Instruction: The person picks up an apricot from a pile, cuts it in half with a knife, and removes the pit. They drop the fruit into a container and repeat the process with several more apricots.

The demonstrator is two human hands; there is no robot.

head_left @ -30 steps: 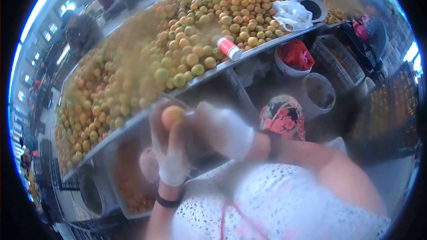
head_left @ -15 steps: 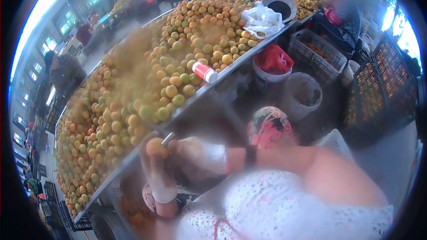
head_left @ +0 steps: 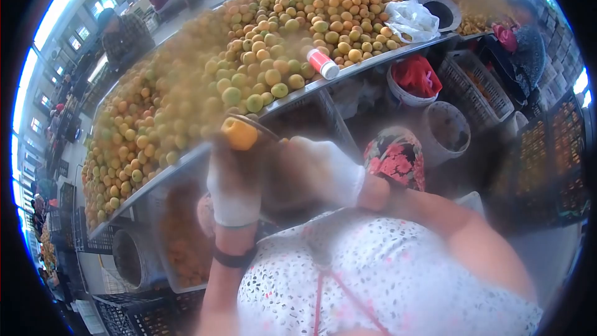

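Observation:
My left hand, in a white glove, holds up a yellow-orange fruit at its fingertips. My right hand, also gloved, is closed beside it on a thin, curved dark tool that reaches over the top of the fruit. Lens smears blur both hands. Just beyond them lies a sloping metal-edged table heaped with orange and green fruits. A red and white bottle rests at the table's near edge.
A white plastic bag lies on the table's far right. Below it stand a bucket with a red bag, a white bucket and a grey crate. Fruit pieces fill a bin at lower left. Other people are farther back.
The view has shifted, and the table scene sits higher and farther right. Both hands are raised, with the fruit more upright in view and the tool now curved across its top.

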